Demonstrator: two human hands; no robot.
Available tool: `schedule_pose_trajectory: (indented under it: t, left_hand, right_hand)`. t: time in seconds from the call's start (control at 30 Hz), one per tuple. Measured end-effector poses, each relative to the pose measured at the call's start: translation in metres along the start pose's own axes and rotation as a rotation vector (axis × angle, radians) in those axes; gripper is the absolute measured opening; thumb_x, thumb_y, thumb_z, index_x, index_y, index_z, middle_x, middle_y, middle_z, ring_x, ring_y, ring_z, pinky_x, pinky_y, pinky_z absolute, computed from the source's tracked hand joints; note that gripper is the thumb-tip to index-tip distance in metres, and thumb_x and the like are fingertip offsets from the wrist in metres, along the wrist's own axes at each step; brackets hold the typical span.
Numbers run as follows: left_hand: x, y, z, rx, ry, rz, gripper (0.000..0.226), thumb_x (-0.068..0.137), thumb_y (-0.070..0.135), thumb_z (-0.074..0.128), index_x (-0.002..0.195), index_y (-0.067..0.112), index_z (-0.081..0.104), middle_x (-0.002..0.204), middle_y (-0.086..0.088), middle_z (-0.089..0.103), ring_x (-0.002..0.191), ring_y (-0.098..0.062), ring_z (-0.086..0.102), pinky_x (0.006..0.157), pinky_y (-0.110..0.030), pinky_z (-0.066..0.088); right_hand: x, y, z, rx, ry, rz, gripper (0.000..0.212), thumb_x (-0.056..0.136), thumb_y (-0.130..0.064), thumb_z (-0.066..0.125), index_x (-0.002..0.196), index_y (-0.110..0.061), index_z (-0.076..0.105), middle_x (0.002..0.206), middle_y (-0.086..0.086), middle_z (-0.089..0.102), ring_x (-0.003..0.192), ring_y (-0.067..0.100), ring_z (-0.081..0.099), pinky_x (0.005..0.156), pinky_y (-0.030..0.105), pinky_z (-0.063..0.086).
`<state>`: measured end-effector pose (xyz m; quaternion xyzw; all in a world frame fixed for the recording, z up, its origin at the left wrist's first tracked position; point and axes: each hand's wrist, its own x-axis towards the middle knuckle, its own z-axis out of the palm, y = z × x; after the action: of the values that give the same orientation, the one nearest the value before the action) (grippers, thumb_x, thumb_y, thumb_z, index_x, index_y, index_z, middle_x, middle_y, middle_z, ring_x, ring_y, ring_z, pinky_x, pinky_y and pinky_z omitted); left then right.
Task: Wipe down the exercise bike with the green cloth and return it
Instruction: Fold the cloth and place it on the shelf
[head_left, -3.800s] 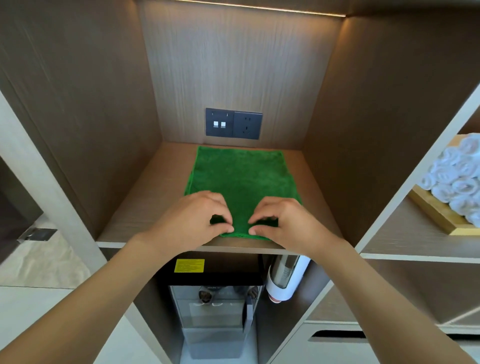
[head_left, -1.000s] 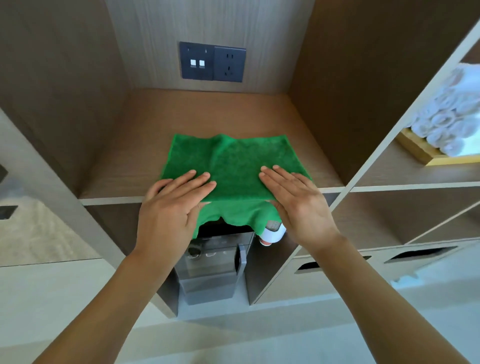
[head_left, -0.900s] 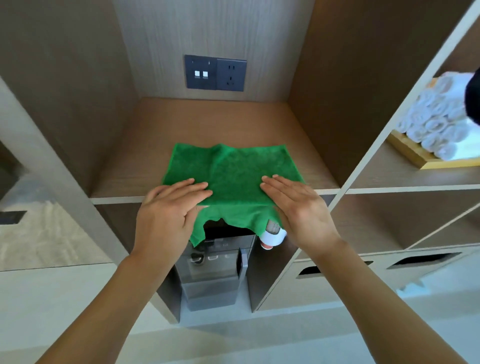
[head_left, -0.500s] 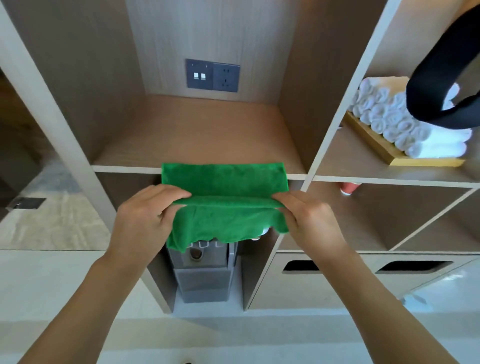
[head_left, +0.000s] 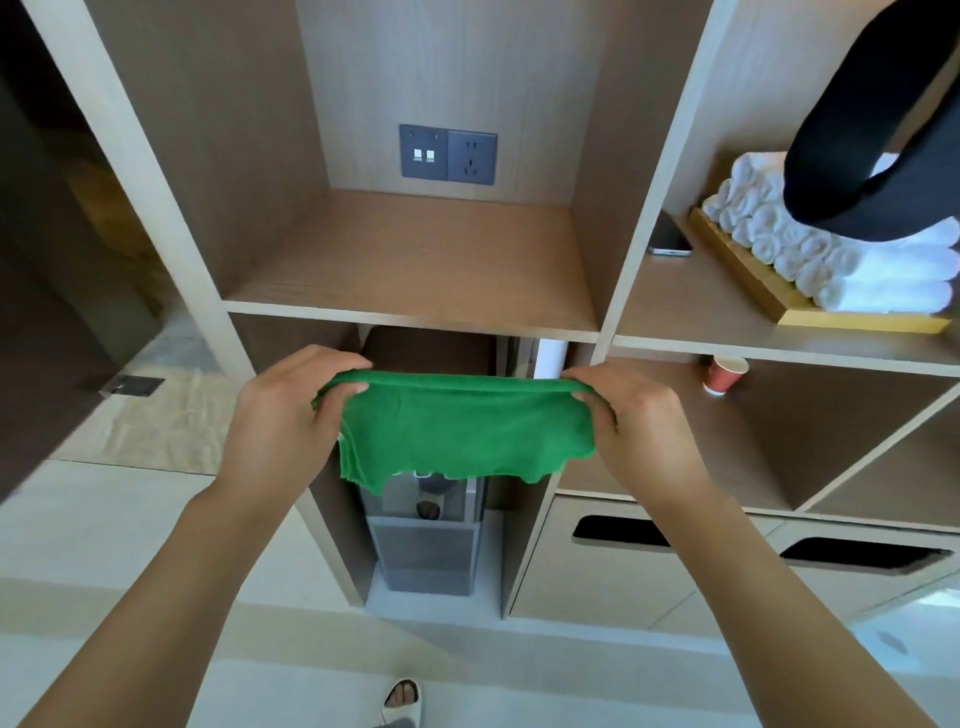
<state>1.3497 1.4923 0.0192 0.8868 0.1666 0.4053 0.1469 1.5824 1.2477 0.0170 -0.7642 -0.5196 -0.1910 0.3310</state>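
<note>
Green cloth hangs taut between both hands — left hand pinching one top corner; right hand the other.

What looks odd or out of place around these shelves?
Little stands out. A phone lies loose on the right shelf beside the wooden tray of rolled white towels, and a red paper cup sits alone on the shelf below. The green cloth hangs with a ragged lower edge between the left hand and right hand. Nothing looks spilled or damaged.
</note>
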Motion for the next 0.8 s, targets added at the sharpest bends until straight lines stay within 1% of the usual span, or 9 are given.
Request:
schedule_pose_trajectory:
  t: [0.1, 0.23, 0.37, 0.43, 0.5, 0.57, 0.63, 0.7, 0.8]
  left_hand:
    - [0.015, -0.013, 0.007, -0.001, 0.004, 0.003, 0.019, 0.095, 0.000, 0.071, 0.109, 0.008, 0.079, 0.105, -0.001, 0.076, 0.092, -0.012, 0.066, 0.089, -0.008, 0.047]
    - [0.040, -0.036, 0.020, -0.008, 0.027, 0.009, 0.018, 0.094, 0.003, 0.073, 0.110, 0.009, 0.079, 0.105, 0.002, 0.076, 0.091, -0.007, 0.064, 0.091, -0.005, 0.044]
    - [0.075, -0.067, 0.033, -0.029, 0.042, 0.009, 0.017, 0.094, 0.002, 0.074, 0.109, 0.009, 0.078, 0.101, 0.005, 0.073, 0.090, -0.007, 0.062, 0.089, -0.005, 0.043]
    - [0.095, -0.082, 0.040, -0.036, 0.044, 0.015, 0.016, 0.094, 0.004, 0.074, 0.109, 0.009, 0.078, 0.099, 0.007, 0.071, 0.088, -0.008, 0.062, 0.087, -0.009, 0.045]
    - [0.115, -0.097, 0.048, -0.039, 0.031, 0.024, 0.016, 0.094, 0.004, 0.074, 0.109, 0.009, 0.078, 0.099, 0.003, 0.073, 0.088, -0.013, 0.065, 0.086, -0.019, 0.050]
    - [0.134, -0.112, 0.056, -0.045, 0.006, 0.035, 0.016, 0.092, 0.002, 0.075, 0.107, 0.008, 0.079, 0.100, -0.001, 0.075, 0.090, -0.018, 0.068, 0.088, -0.026, 0.052]
    - [0.151, -0.128, 0.063, -0.048, -0.028, 0.043, 0.017, 0.091, 0.001, 0.077, 0.106, 0.008, 0.079, 0.102, -0.002, 0.076, 0.094, -0.021, 0.071, 0.093, -0.027, 0.052]
    - [0.166, -0.142, 0.069, -0.044, -0.062, 0.036, 0.019, 0.090, 0.004, 0.079, 0.108, 0.010, 0.079, 0.105, -0.001, 0.077, 0.097, -0.020, 0.071, 0.097, -0.024, 0.051]
    - [0.186, -0.158, 0.076, -0.064, -0.084, 0.010, 0.022, 0.089, 0.005, 0.080, 0.109, 0.013, 0.079, 0.106, 0.002, 0.076, 0.100, -0.020, 0.071, 0.098, -0.029, 0.053]
  right_hand:
    - [0.017, 0.007, 0.008, -0.005, 0.005, -0.006, 0.030, 0.090, 0.016, 0.063, 0.111, -0.001, 0.079, 0.098, 0.018, 0.077, 0.086, 0.037, 0.074, 0.081, 0.045, 0.062]
    - [0.047, 0.017, 0.023, 0.004, 0.010, 0.031, 0.035, 0.093, 0.015, 0.059, 0.115, -0.004, 0.078, 0.104, 0.014, 0.077, 0.094, 0.034, 0.073, 0.088, 0.041, 0.059]
    - [0.084, 0.026, 0.040, 0.001, -0.011, 0.027, 0.033, 0.096, 0.013, 0.056, 0.115, -0.004, 0.077, 0.102, 0.011, 0.075, 0.094, 0.031, 0.071, 0.084, 0.045, 0.060]
    - [0.103, 0.032, 0.049, -0.019, -0.013, 0.032, 0.033, 0.096, 0.013, 0.055, 0.115, -0.004, 0.076, 0.103, 0.012, 0.075, 0.095, 0.032, 0.071, 0.085, 0.046, 0.059]
    - [0.123, 0.037, 0.060, -0.041, -0.022, 0.047, 0.034, 0.095, 0.013, 0.055, 0.115, -0.004, 0.076, 0.104, 0.012, 0.075, 0.097, 0.033, 0.071, 0.086, 0.048, 0.058]
    - [0.140, 0.041, 0.072, -0.065, -0.032, 0.061, 0.034, 0.094, 0.015, 0.055, 0.115, -0.002, 0.076, 0.105, 0.014, 0.075, 0.098, 0.037, 0.071, 0.087, 0.051, 0.059]
    - [0.156, 0.046, 0.083, -0.074, -0.035, 0.084, 0.033, 0.093, 0.015, 0.057, 0.116, 0.000, 0.075, 0.108, 0.016, 0.075, 0.100, 0.039, 0.071, 0.090, 0.051, 0.059]
    - [0.170, 0.050, 0.093, -0.081, -0.045, 0.109, 0.032, 0.093, 0.013, 0.059, 0.117, 0.000, 0.075, 0.110, 0.016, 0.076, 0.102, 0.039, 0.071, 0.091, 0.049, 0.058]
    - [0.191, 0.057, 0.106, -0.109, -0.071, 0.137, 0.031, 0.093, 0.011, 0.061, 0.117, -0.002, 0.075, 0.109, 0.015, 0.076, 0.101, 0.038, 0.071, 0.088, 0.049, 0.058]
